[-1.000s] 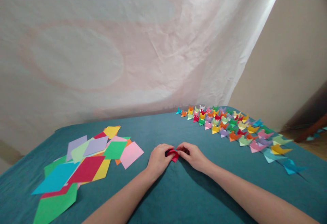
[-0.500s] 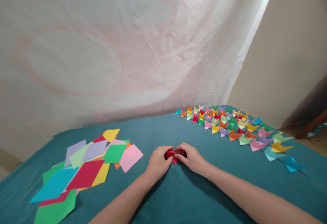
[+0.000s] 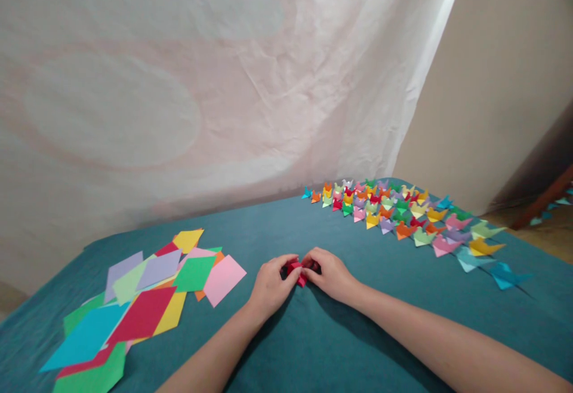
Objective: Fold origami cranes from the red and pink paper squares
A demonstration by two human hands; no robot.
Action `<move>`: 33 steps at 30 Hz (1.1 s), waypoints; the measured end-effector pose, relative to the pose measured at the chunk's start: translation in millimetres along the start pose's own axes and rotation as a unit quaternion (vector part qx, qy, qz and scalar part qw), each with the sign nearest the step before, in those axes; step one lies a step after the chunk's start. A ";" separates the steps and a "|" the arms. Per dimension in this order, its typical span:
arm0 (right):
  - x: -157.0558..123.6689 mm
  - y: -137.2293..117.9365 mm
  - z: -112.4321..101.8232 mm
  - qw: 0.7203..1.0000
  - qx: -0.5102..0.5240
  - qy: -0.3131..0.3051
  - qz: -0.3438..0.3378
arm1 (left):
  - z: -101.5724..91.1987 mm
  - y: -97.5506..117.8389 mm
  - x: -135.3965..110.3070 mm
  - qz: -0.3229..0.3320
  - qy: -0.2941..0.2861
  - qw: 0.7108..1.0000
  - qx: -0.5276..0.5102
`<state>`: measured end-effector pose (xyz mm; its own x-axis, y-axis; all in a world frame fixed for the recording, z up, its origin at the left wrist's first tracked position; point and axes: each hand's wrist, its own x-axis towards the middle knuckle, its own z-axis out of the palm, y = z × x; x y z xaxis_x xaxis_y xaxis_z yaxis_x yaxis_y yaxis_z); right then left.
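Note:
A small folded red paper piece (image 3: 297, 272) lies low over the teal cloth (image 3: 313, 345) in the middle of the table. My left hand (image 3: 270, 285) pinches its left side with curled fingers. My right hand (image 3: 328, 273) pinches its right side, fingertips nearly touching those of the left. Most of the red paper is hidden between my fingers.
A loose pile of flat coloured paper squares (image 3: 143, 297) spreads at the left. Several rows of small folded paper figures (image 3: 403, 217) in many colours run along the far right of the table. A pale cloth backdrop (image 3: 201, 82) hangs behind.
Both hands have stayed on the red paper with their fingertips drawn a little closer together. The view has shifted slightly to the right and down.

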<state>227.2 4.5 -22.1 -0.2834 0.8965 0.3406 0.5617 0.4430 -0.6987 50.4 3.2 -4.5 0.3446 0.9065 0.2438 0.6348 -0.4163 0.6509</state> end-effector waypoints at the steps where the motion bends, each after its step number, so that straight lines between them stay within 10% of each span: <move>1: 0.0 0.0 -0.2 1.000 -0.002 0.000 0.000 | -0.2 -0.7 0.0 0.003 -0.001 1.000 -0.002; 33: 0.3 0.8 -1.4 0.996 -0.083 -0.031 -0.007 | -1.7 -9.3 1.5 0.103 0.022 0.992 0.068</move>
<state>228.6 5.1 -21.7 -0.3358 0.8905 0.3069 0.6769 0.4547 -0.5789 43.9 8.6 -8.9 0.4481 0.8025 0.3941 0.6422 -0.5955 0.4826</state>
